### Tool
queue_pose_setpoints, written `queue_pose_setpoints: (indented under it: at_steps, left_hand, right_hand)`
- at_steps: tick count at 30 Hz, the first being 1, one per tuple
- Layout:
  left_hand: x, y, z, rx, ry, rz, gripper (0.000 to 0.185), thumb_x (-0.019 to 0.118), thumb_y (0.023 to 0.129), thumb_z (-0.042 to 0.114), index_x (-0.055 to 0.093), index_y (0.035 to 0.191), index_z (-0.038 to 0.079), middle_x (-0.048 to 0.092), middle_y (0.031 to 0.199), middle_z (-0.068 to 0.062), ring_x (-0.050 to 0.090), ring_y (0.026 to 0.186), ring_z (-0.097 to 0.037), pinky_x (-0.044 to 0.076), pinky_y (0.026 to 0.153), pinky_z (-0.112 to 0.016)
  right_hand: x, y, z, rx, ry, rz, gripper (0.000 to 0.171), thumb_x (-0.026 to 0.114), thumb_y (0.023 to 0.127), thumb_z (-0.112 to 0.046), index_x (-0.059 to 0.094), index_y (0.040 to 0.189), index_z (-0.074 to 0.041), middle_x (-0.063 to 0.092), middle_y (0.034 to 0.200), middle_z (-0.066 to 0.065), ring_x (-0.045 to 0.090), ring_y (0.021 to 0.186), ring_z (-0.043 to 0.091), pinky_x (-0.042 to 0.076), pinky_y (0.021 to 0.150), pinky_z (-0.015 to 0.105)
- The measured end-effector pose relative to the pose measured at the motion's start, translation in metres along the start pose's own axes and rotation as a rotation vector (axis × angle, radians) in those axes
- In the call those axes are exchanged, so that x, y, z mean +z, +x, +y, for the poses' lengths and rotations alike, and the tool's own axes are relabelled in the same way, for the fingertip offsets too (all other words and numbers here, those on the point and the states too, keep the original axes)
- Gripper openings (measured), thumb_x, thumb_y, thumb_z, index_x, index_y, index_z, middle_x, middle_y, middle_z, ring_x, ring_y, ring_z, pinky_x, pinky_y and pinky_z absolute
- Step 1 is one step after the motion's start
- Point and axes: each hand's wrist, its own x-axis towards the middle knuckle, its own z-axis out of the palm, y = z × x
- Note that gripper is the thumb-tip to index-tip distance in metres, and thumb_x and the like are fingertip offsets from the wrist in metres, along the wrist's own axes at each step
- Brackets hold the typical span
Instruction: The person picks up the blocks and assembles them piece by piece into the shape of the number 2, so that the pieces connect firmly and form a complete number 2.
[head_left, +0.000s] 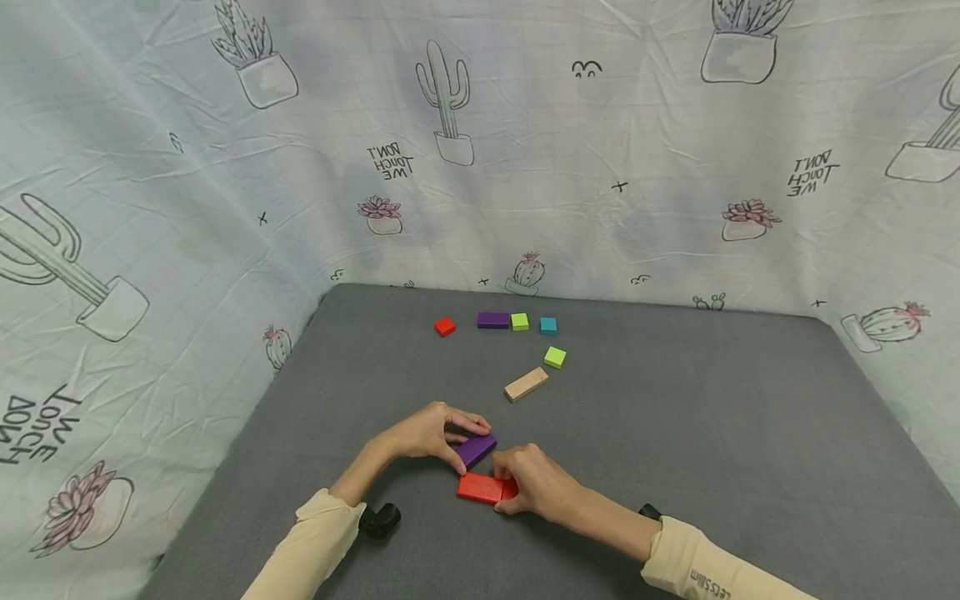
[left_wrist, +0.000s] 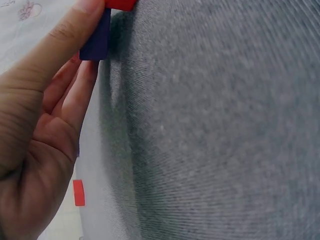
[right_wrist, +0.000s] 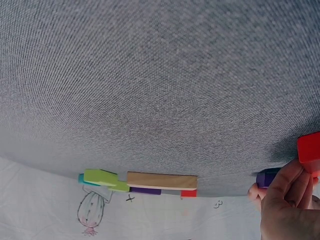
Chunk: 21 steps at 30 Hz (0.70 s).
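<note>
My left hand [head_left: 429, 433] pinches a long purple block [head_left: 477, 450] between thumb and fingers. In the left wrist view, the end of this purple block [left_wrist: 95, 42] shows between thumb and fingers. Just in front of it on the grey cloth lies a long red block [head_left: 478, 488], and my left thumb tip is right at its far edge. My right hand [head_left: 538, 482] holds a smaller red block [head_left: 510, 489] by its sides, against the right end of the long red one. The fingers partly hide that smaller block.
Farther back on the grey cloth [head_left: 675, 417] lie a natural wood block [head_left: 527, 384], two lime green cubes [head_left: 555, 357], a blue cube [head_left: 548, 326], another purple block [head_left: 493, 320] and a red cube [head_left: 445, 327]. A cactus-print curtain [head_left: 525, 125] hangs behind.
</note>
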Motion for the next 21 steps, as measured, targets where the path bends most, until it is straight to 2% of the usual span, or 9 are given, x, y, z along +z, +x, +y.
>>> queue_pose_setpoints:
  at_steps: [5, 11, 21]
  left_hand:
    - [0.0005, 0.0004, -0.0019, -0.009, 0.021, 0.0, 0.06, 0.083, 0.068, 0.002, 0.063, 0.124, -0.001, 0.054, 0.135, -0.014, 0.046, 0.128, -0.029, 0.048, 0.092, -0.027]
    - [0.0007, 0.0015, -0.0008, -0.029, 0.04, -0.01, 0.061, 0.083, 0.07, 0.003, 0.061, 0.128, 0.003, 0.053, 0.135, -0.007, 0.046, 0.128, -0.023, 0.046, 0.094, -0.026]
    - [0.0034, 0.0019, 0.0014, -0.027, 0.003, -0.037, 0.053, 0.077, 0.078, -0.001, 0.06, 0.128, 0.0, 0.052, 0.134, -0.005, 0.045, 0.127, -0.021, 0.045, 0.096, -0.026]
  right_hand:
    - [-0.0007, 0.0005, -0.0002, 0.002, -0.006, -0.002, 0.032, 0.089, 0.066, -0.017, 0.059, 0.076, -0.012, 0.051, 0.068, -0.009, 0.038, 0.059, -0.003, 0.033, 0.049, 0.012]
    - [-0.0002, 0.0005, 0.0002, -0.013, -0.011, 0.008, 0.032, 0.089, 0.065, -0.015, 0.059, 0.075, -0.011, 0.053, 0.067, -0.007, 0.038, 0.059, -0.002, 0.033, 0.049, 0.013]
    - [0.0009, 0.0, 0.0, -0.012, 0.002, 0.01, 0.032, 0.089, 0.065, -0.015, 0.059, 0.074, -0.012, 0.052, 0.067, -0.008, 0.038, 0.059, -0.003, 0.033, 0.049, 0.012]
